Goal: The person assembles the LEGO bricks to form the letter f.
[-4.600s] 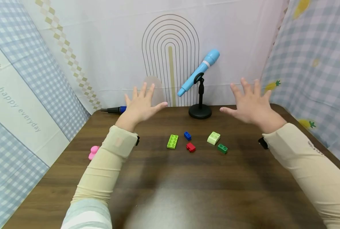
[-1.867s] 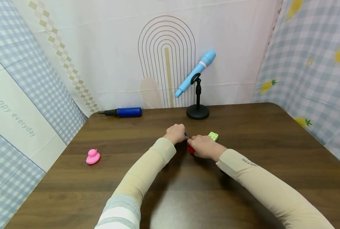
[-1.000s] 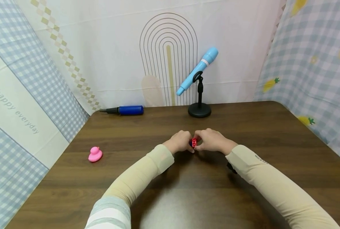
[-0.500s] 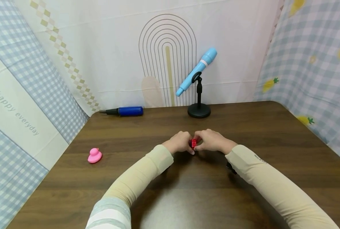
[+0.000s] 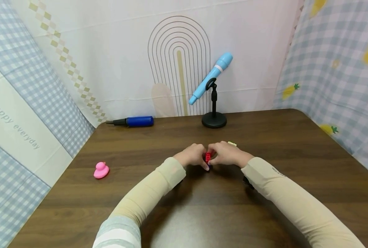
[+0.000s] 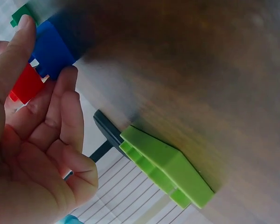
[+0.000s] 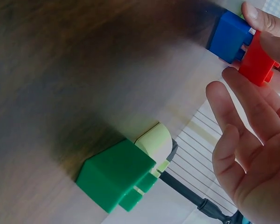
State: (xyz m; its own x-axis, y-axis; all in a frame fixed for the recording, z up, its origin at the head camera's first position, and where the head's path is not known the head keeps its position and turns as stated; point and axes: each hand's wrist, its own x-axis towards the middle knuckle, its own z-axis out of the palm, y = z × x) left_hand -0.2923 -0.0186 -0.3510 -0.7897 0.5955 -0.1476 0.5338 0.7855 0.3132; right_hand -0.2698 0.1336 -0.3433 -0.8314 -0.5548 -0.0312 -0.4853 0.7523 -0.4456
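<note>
At the middle of the table, in the head view, my left hand [image 5: 191, 154] and right hand [image 5: 228, 153] meet around a small red brick [image 5: 207, 157]. The left wrist view has my left thumb and fingers pinching a blue brick [image 6: 57, 50], which stands at the table surface. Directly on the blue brick [image 7: 228, 36] sits the red brick [image 7: 256, 60] in the right wrist view, with my right thumb and finger gripping the red one. Whether the two are fully pressed together I cannot tell.
A lime brick [image 6: 170, 163] lies beside my left hand, a green brick [image 7: 115, 172] and a pale green one [image 7: 155, 141] beside my right. Behind stands a blue microphone [image 5: 211, 80] on a black stand [image 5: 214, 120]. Further left are a blue pump [image 5: 139, 121] and a pink duck [image 5: 101, 170].
From spread wide above the table, both hands have come down to its middle, taken hold of the blue and red bricks and brought them together. Over the last half second they have barely moved.
</note>
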